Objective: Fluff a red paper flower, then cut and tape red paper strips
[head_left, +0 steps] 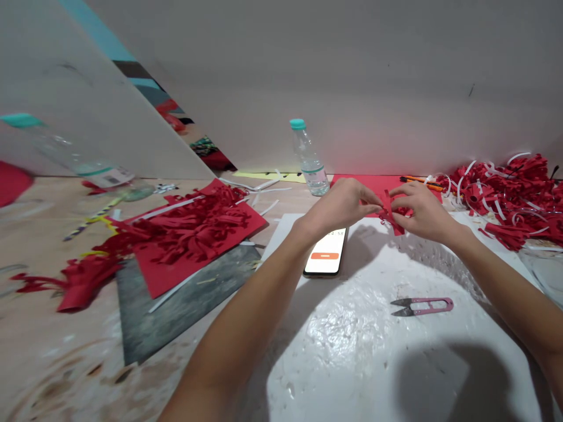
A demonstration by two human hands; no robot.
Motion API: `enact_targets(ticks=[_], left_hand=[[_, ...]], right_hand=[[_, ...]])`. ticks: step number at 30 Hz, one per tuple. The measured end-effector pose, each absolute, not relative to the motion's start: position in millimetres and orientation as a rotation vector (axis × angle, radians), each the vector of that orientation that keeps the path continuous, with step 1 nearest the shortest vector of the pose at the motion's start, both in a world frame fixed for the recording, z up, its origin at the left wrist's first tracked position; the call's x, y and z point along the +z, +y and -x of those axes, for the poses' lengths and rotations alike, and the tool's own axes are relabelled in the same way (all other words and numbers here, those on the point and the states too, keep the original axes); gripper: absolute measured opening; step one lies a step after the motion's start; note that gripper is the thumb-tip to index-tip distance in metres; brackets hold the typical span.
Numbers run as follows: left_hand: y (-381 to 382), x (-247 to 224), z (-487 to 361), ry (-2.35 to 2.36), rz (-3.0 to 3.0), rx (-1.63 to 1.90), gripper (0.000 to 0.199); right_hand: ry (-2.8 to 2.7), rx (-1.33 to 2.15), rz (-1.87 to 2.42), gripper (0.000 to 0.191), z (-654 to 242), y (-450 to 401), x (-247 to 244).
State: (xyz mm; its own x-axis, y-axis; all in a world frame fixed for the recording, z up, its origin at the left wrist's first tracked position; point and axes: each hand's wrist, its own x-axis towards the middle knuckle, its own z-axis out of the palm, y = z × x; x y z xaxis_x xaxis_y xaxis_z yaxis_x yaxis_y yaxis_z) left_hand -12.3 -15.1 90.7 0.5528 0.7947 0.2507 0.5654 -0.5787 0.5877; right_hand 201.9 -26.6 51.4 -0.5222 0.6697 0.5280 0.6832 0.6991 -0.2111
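Both hands meet over the far part of a white board. Between them is a small red cut piece with narrow strips. My left hand pinches its left side with thumb and fingertips. On its right side, the fingers of my right hand are closed on the same piece. A lit phone lies below my left wrist, partly covered by it. Pink thread snips rest on the board nearer to me, blades pointing left.
A clear bottle stands by the back wall, another at the left. Red cut pieces lie on a red sheet over a dark board. Red tassels with white strips pile up at the right.
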Motion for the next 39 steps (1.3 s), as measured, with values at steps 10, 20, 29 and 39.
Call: enact_targets(ticks=[10,20,29,39], left_hand=[[-17.1,90.3,9.2,1.143,-2.250,0.727,0.005],[-0.2,82.9,14.4,1.021,-2.051,0.921,0.020],[3.4,82.9,11.9,0.950,-1.820,1.048,0.045],[-3.7,88.4,10.5,0.913,-1.760,1.133,0.039]], right_hand=[[-2.326,-0.043,0.967,0.015,-198.2,-29.3,50.6],[-2.187,0.065,0.907,0.015,-203.8,-22.8,51.4],[-2.061,-0.154,0.768,0.023,-202.8,-32.0,61.2],[-2.158,-0.341,0.804,0.023,-204.9,-32.5,46.8]])
